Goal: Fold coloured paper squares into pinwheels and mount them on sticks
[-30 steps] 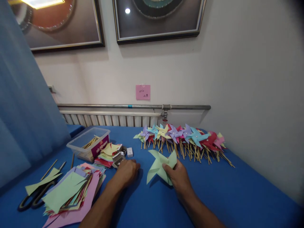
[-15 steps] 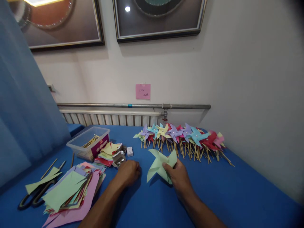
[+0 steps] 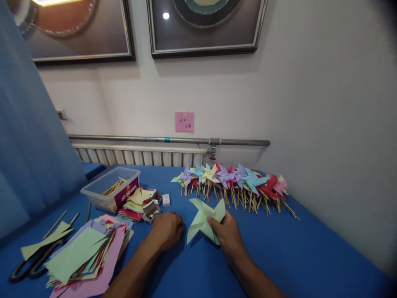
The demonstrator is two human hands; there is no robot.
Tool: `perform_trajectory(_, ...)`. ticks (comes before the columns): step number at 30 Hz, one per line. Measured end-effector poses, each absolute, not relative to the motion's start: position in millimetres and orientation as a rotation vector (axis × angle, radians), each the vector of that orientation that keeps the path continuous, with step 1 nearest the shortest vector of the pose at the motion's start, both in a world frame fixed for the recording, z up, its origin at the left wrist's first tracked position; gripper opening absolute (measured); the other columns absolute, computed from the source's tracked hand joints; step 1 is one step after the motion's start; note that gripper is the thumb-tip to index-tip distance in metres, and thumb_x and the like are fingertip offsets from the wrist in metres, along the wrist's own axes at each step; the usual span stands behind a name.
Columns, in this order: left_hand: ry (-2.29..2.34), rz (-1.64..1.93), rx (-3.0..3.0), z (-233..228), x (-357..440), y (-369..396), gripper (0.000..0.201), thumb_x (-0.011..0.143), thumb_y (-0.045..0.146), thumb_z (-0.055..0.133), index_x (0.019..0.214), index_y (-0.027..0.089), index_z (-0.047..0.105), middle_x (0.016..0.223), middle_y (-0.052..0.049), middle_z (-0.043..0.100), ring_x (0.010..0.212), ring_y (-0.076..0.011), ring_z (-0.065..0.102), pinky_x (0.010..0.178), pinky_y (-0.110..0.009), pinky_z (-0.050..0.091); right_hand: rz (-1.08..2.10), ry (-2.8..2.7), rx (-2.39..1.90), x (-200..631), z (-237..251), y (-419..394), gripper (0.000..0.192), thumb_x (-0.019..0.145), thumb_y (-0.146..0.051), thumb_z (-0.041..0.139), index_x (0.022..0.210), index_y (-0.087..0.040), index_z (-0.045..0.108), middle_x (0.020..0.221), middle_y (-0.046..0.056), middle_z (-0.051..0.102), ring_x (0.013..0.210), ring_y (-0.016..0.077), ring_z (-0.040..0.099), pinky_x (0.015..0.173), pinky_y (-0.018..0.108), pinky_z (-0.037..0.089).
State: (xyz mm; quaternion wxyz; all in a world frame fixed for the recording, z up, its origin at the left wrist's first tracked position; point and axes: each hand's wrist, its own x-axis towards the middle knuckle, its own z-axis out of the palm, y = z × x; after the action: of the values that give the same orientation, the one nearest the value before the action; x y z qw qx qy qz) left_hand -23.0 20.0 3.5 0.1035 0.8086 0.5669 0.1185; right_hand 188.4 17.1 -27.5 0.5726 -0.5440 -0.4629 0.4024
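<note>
A pale green paper pinwheel [image 3: 203, 219] is pinched at its middle by my right hand [image 3: 228, 234], the thumb on its front. No stick shows on it. To its left, my left hand [image 3: 169, 229] is closed above the blue table, its fingers curled under; what they hold, if anything, is hidden. Just behind that hand sits a small open box of metal pins [image 3: 151, 213]. A little white box [image 3: 166, 200] stands beside it.
Finished pinwheels on sticks [image 3: 223, 178] lie in a row at the back right. At left are a clear tub of wooden sticks [image 3: 93, 192], a stack of coloured paper [image 3: 77, 252] and black-handled scissors [image 3: 40, 260]. A radiator pipe [image 3: 139, 138] runs along the wall behind.
The whole view has shifted slightly, so everything sits a little further left and lower. My right hand still holds the pinwheel; my left hand stays closed in about the same place.
</note>
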Motion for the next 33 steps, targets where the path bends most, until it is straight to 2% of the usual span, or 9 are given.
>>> perform_trajectory(4, 1.421, 0.848, 1.780, 6, -14, 21, 0.023, 0.081, 0.038, 0.060, 0.078, 0.016, 0.067, 0.074, -0.005, 0.067, 0.070, -0.0179, 0.060, 0.063, -0.028, 0.040, 0.991, -1.091, -1.231, 183, -27, 14, 0.038, 0.065, -0.037, 0.074, 0.097, -0.019, 0.064, 0.083, 0.005, 0.077, 0.076, 0.0267, 0.072, 0.065, 0.033, 0.056)
perform_trajectory(8, 1.013, 0.965, 1.231, 1, 4, 13, 0.038, 0.061, 0.039, 0.080, 0.085, 0.012, 0.069, 0.077, -0.006, 0.070, 0.067, -0.0155, 0.060, 0.064, -0.026, 0.043, 1.013, -1.102, -1.192, 176, -25, 10, 0.039, 0.064, -0.036, 0.074, 0.097, -0.018, 0.062, 0.079, 0.004, 0.075, 0.072, 0.0245, 0.069, 0.065, 0.032, 0.054)
perform_trajectory(11, 0.904, 0.985, 1.053, 0, 15, 7, 0.040, 0.051, 0.033, 0.086, 0.079, 0.011, 0.069, 0.072, -0.006, 0.070, 0.062, -0.0148, 0.060, 0.062, -0.025, 0.042, 1.041, -1.117, -1.169, 171, -26, 8, 0.040, 0.065, -0.035, 0.074, 0.099, -0.018, 0.062, 0.081, 0.004, 0.075, 0.073, 0.0244, 0.069, 0.065, 0.032, 0.054)
perform_trajectory(16, 0.985, 1.094, 0.948, -1, 22, 7, 0.035, 0.044, 0.029, 0.086, 0.069, 0.012, 0.068, 0.060, -0.003, 0.067, 0.055, -0.0145, 0.058, 0.057, -0.025, 0.043, 1.053, -1.111, -1.170, 166, -30, 6, 0.039, 0.063, -0.035, 0.073, 0.098, -0.020, 0.062, 0.080, 0.003, 0.075, 0.073, 0.0247, 0.069, 0.064, 0.032, 0.054)
perform_trajectory(24, 1.020, 1.100, 0.979, 2, 25, 7, 0.022, 0.049, 0.025, 0.075, 0.067, 0.013, 0.071, 0.059, -0.002, 0.069, 0.054, -0.0154, 0.060, 0.055, -0.026, 0.045, 1.077, -1.144, -1.170, 165, -27, 4, 0.040, 0.063, -0.035, 0.073, 0.098, -0.019, 0.063, 0.080, 0.004, 0.075, 0.075, 0.0256, 0.070, 0.066, 0.033, 0.055)
perform_trajectory(33, 1.063, 1.085, 0.964, 0, 24, 8, 0.020, 0.049, 0.024, 0.071, 0.065, 0.012, 0.069, 0.056, -0.002, 0.068, 0.047, -0.0127, 0.055, 0.051, -0.024, 0.042, 1.090, -1.187, -1.160, 172, -35, 11, 0.040, 0.064, -0.033, 0.070, 0.100, -0.018, 0.063, 0.084, 0.005, 0.074, 0.077, 0.0257, 0.069, 0.070, 0.034, 0.056)
